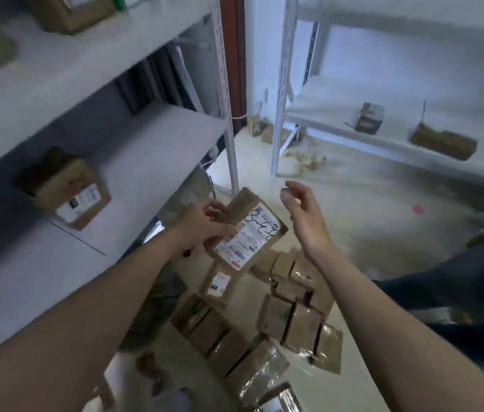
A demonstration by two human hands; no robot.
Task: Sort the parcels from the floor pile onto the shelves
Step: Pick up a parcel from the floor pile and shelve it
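Head camera: left hand [202,223] grips a flat brown cardboard parcel with a white label [248,234], above the floor pile of brown parcels [291,319], beside the grey metal shelf [157,150]. Right hand [301,211] hovers just beside it, fingers loosely curled, holding nothing.

A parcel [68,188] lies on the left shelf [151,150], floor pile [264,322] to its right
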